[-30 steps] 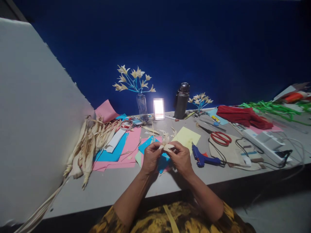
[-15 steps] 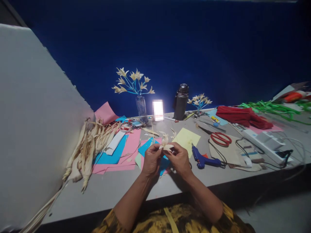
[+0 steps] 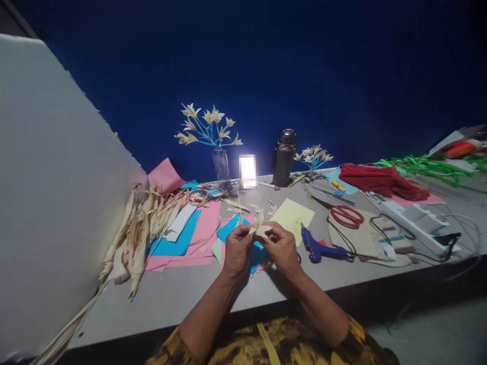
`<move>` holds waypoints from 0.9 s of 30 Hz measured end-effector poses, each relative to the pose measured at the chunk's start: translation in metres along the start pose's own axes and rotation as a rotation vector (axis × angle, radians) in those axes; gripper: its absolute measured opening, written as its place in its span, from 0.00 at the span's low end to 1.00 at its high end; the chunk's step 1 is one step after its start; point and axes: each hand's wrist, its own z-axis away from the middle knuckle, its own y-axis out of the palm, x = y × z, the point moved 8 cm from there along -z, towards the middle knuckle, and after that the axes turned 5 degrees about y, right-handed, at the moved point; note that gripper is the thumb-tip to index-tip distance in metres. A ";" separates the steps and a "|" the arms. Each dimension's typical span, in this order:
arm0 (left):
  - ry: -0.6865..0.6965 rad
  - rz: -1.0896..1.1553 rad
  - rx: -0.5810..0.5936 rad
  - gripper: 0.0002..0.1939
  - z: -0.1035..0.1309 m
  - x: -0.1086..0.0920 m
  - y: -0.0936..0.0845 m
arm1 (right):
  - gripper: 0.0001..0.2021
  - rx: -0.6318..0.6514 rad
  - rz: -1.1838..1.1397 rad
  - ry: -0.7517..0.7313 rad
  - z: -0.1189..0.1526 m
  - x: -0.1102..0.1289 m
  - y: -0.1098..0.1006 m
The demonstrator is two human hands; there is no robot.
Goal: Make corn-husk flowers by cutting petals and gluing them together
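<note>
Between my hands is a small cream husk flower with pointed petals, held up over the table. My left hand pinches its left side with thumb and fingers. On the right side, my right hand grips a petal in the same way. Blue paper lies beneath the hands, and a yellow sheet lies just beyond my right hand. A blue glue gun rests to the right of that hand.
Dried husks are heaped at the left. Behind stand a glass vase of husk flowers and a dark flask. Red-handled scissors, a red cloth and a white power strip lie to the right.
The view has shifted very slightly. Both hands stay on the flower, with its petals at a marginally different angle.
</note>
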 end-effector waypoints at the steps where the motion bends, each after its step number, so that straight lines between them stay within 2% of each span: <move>1: -0.015 0.016 0.007 0.16 0.000 0.001 0.001 | 0.08 0.022 -0.011 0.014 0.000 0.000 0.000; 8: -0.099 0.149 0.007 0.17 0.002 0.007 0.005 | 0.07 0.063 -0.044 0.118 0.002 -0.012 -0.003; 12: -0.199 0.202 -0.024 0.20 0.007 0.014 0.004 | 0.06 0.141 -0.107 0.152 0.002 -0.015 0.003; 15: -0.236 0.234 -0.056 0.20 0.011 0.017 0.003 | 0.09 0.219 -0.208 0.231 0.004 -0.021 0.009; 18: -0.223 0.236 -0.051 0.19 0.012 0.015 0.002 | 0.13 0.244 -0.212 0.280 0.005 -0.026 0.010; 23: -0.187 0.092 0.014 0.16 0.013 0.007 0.002 | 0.12 0.263 -0.163 0.158 0.005 -0.016 0.005; 27: -0.104 -0.038 0.066 0.15 0.012 -0.004 0.001 | 0.11 0.289 -0.159 0.138 0.005 -0.010 0.003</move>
